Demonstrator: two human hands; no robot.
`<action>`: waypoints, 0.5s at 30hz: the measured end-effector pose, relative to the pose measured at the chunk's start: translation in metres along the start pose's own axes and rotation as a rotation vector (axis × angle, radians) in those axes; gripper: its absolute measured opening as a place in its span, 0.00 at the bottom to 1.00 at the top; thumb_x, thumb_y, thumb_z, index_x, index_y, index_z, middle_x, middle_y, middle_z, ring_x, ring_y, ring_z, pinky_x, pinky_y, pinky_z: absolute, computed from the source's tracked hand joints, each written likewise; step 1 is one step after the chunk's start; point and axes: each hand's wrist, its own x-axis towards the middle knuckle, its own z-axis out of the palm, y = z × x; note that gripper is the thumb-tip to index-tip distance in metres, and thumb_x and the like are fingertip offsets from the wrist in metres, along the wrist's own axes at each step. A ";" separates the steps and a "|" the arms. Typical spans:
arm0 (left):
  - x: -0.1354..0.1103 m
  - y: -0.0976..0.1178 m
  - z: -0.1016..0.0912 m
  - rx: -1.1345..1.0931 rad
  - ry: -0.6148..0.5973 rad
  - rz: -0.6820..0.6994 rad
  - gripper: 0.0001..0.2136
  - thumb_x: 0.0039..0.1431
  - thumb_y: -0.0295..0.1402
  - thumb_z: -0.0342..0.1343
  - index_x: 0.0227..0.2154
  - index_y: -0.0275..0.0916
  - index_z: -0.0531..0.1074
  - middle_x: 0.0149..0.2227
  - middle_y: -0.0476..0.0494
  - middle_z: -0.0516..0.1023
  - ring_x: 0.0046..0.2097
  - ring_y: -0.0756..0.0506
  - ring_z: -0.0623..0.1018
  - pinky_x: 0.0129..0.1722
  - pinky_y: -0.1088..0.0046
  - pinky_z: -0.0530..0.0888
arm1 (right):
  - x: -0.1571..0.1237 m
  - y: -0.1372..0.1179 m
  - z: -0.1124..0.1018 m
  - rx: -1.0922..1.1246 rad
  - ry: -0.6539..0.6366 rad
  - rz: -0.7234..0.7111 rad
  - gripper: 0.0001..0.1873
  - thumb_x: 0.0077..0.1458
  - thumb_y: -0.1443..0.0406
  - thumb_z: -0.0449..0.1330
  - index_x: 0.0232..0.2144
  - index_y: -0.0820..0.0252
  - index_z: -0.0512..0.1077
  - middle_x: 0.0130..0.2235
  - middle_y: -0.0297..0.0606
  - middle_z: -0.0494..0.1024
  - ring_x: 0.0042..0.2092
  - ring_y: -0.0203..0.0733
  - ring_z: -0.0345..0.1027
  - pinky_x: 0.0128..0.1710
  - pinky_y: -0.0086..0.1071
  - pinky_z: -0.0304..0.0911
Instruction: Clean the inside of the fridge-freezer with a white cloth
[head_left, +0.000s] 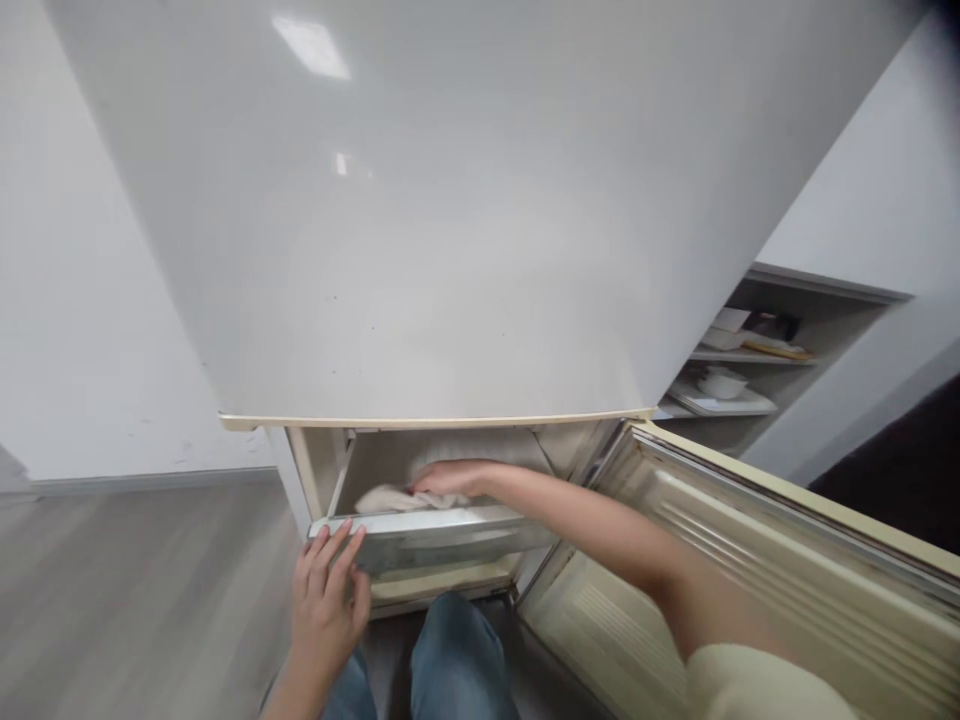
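Note:
My right hand (450,478) reaches into a pulled-out fridge drawer (457,522) low in the cabinet, its fingers closed on a pale cloth (390,498). The cloth looks crumpled and lies against the inside of the drawer's front; motion blurs it a little. My left hand (326,580) rests its outstretched fingertips on the top edge of the drawer front, at the left corner. Part of the drawer's inside is hidden behind my right hand and forearm.
The fridge's closed upper door (450,250) rises right in front of me. Its lower door (750,560) stands swung out to the right. Beyond, a wall niche (795,385) holds white dishes on shelves. My knees (457,660) are just below the drawer.

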 end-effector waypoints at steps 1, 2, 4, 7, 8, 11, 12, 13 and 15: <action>-0.001 -0.001 0.001 0.003 -0.005 0.003 0.34 0.49 0.20 0.57 0.60 0.42 0.56 0.51 0.35 0.72 0.60 0.35 0.66 0.57 0.51 0.68 | 0.003 -0.013 0.007 -0.029 0.001 -0.065 0.09 0.57 0.65 0.52 0.28 0.60 0.70 0.32 0.32 0.74 0.31 0.31 0.63 0.30 0.23 0.59; -0.003 -0.002 0.001 0.016 -0.009 0.010 0.34 0.48 0.21 0.57 0.60 0.41 0.57 0.50 0.35 0.72 0.59 0.34 0.67 0.56 0.51 0.69 | 0.004 -0.024 0.015 -0.100 0.009 -0.140 0.10 0.59 0.63 0.50 0.32 0.60 0.70 0.34 0.33 0.74 0.32 0.32 0.63 0.30 0.24 0.58; -0.008 -0.007 0.004 0.069 -0.005 0.040 0.31 0.48 0.23 0.58 0.58 0.38 0.59 0.47 0.33 0.73 0.57 0.33 0.68 0.53 0.51 0.71 | -0.001 -0.039 0.033 -0.301 0.074 -0.277 0.15 0.60 0.57 0.50 0.43 0.58 0.68 0.37 0.36 0.75 0.33 0.36 0.66 0.32 0.27 0.59; -0.015 -0.014 0.007 0.133 0.006 0.085 0.27 0.48 0.26 0.59 0.53 0.36 0.62 0.40 0.36 0.73 0.54 0.33 0.71 0.49 0.52 0.73 | -0.018 -0.034 0.057 -0.639 0.306 -0.459 0.20 0.61 0.56 0.49 0.53 0.57 0.62 0.39 0.40 0.77 0.38 0.44 0.69 0.38 0.35 0.60; -0.015 -0.016 0.007 0.136 0.006 0.089 0.26 0.48 0.26 0.59 0.52 0.37 0.62 0.39 0.36 0.73 0.53 0.33 0.71 0.49 0.53 0.73 | -0.024 -0.026 0.063 -0.722 0.398 -0.500 0.20 0.62 0.57 0.48 0.54 0.58 0.61 0.39 0.40 0.77 0.40 0.45 0.69 0.41 0.37 0.60; -0.012 -0.014 0.006 0.102 -0.011 0.081 0.30 0.48 0.25 0.59 0.55 0.39 0.60 0.45 0.36 0.74 0.57 0.34 0.70 0.54 0.52 0.71 | -0.044 0.008 0.072 -0.827 0.599 -0.524 0.17 0.63 0.61 0.47 0.52 0.58 0.62 0.40 0.39 0.78 0.41 0.45 0.68 0.43 0.39 0.57; -0.009 -0.013 0.004 0.089 -0.015 0.077 0.32 0.47 0.25 0.60 0.57 0.40 0.59 0.47 0.35 0.74 0.58 0.34 0.69 0.55 0.52 0.70 | -0.050 0.021 0.072 -0.828 0.649 -0.502 0.16 0.63 0.62 0.48 0.51 0.58 0.63 0.40 0.38 0.77 0.40 0.44 0.67 0.42 0.39 0.56; -0.007 -0.012 0.003 0.077 -0.021 0.075 0.34 0.47 0.24 0.60 0.58 0.40 0.58 0.48 0.35 0.74 0.59 0.34 0.68 0.57 0.52 0.69 | -0.056 0.034 0.071 -0.829 0.699 -0.480 0.16 0.62 0.63 0.48 0.51 0.58 0.64 0.39 0.38 0.77 0.41 0.44 0.66 0.41 0.38 0.56; -0.004 -0.010 0.002 0.061 -0.019 0.078 0.37 0.46 0.23 0.61 0.61 0.40 0.56 0.49 0.35 0.74 0.60 0.34 0.67 0.58 0.51 0.68 | -0.068 0.060 0.069 -0.825 0.811 -0.441 0.16 0.60 0.66 0.49 0.50 0.59 0.66 0.41 0.41 0.76 0.43 0.43 0.64 0.42 0.38 0.54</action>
